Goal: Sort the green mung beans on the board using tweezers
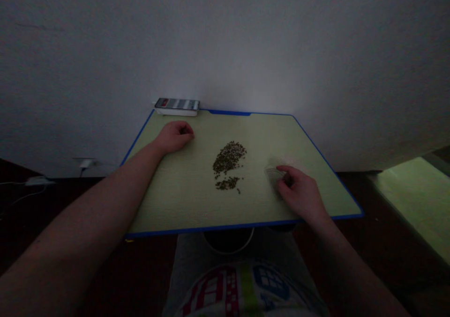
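Note:
A pile of small dark green seeds or beans [228, 163] lies in the middle of a pale green tabletop with a blue edge [183, 200]. My left hand [174, 136] rests on the table's far left part, fingers curled into a loose fist, apart from the pile. My right hand [298, 191] lies on the right side, fingers bent around a clear, faintly visible container [277, 169], right of the seeds.
A phone [176, 104] rests on a white block at the table's far left corner, against the white wall. Cables and a plug [84, 163] lie on the dark floor at left. A second green surface [418, 200] stands at right. A patterned cloth covers my lap.

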`<move>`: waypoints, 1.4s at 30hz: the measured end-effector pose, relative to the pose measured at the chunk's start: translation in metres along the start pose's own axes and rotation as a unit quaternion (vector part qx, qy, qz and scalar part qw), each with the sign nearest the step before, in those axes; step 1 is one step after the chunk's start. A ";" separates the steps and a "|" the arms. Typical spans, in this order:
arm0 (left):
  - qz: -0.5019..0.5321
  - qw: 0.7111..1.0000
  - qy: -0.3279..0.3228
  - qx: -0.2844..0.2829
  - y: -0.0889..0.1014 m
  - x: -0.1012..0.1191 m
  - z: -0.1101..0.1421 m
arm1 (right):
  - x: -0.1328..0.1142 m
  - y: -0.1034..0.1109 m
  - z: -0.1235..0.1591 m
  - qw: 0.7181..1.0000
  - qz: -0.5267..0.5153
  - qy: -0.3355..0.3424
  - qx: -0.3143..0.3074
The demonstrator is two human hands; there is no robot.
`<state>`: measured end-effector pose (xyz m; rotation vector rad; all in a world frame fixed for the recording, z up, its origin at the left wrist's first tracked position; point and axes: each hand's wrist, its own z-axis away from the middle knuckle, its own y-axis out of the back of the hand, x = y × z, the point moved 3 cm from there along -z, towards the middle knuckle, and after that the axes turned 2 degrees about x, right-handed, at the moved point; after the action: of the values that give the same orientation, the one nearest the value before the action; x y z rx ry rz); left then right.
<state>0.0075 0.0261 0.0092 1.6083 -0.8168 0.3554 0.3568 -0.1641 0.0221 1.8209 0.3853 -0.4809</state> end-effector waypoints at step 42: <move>0.013 1.000 0.013 0.000 0.001 0.005 0.001 | -0.010 -0.015 -0.014 1.000 0.006 0.003 -0.024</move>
<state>0.0096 0.0234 0.0129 1.5909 -0.8184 0.3935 0.3425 -0.1466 0.0181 1.7768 0.3870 -0.4549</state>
